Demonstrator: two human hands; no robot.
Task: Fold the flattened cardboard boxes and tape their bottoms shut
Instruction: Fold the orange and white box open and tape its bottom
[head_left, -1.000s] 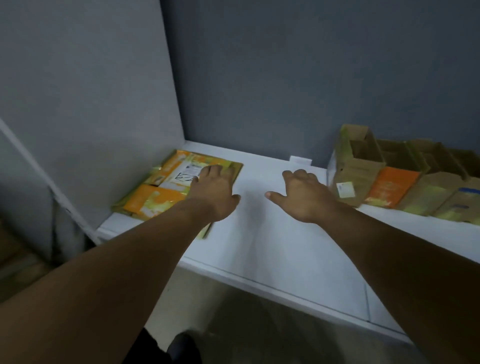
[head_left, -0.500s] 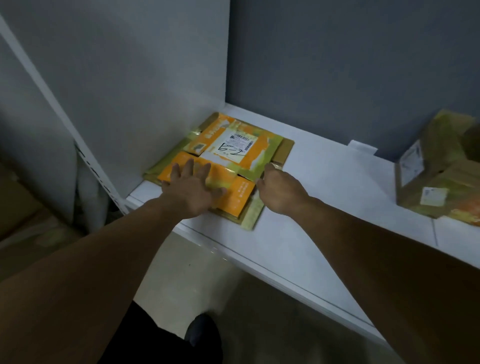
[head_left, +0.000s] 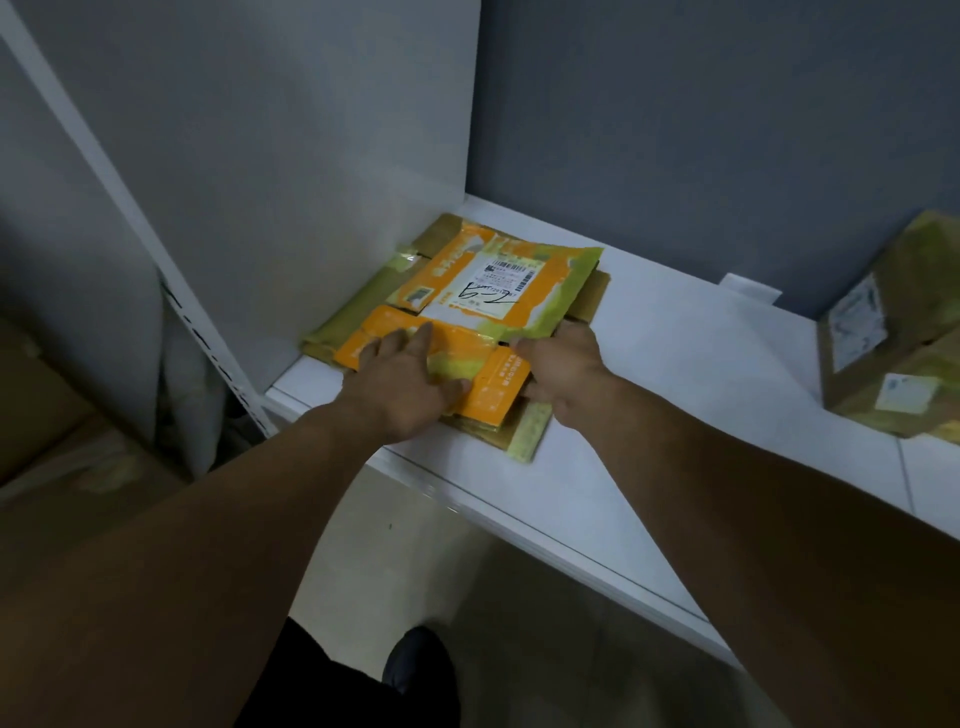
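A stack of flattened cardboard boxes (head_left: 483, 291), orange and green with a white shipping label, lies in the left corner of the white table (head_left: 701, 374) against the wall. My left hand (head_left: 400, 384) lies flat on the top box's near orange flap, fingers spread and straight. At the stack's right edge, my right hand (head_left: 563, 371) has its fingers curled under the top box; the fingertips are hidden beneath the cardboard.
Folded-up boxes (head_left: 893, 343) with white labels stand at the right end of the table. A white panel (head_left: 291, 156) walls off the left side, a grey wall the back. Brown cartons (head_left: 47, 415) sit low on the left. My shoe (head_left: 421, 670) shows on the floor.
My right hand has slid its fingers under the right edge of the top flattened box. The left hand has shifted slightly along the near flap. The view has moved closer.
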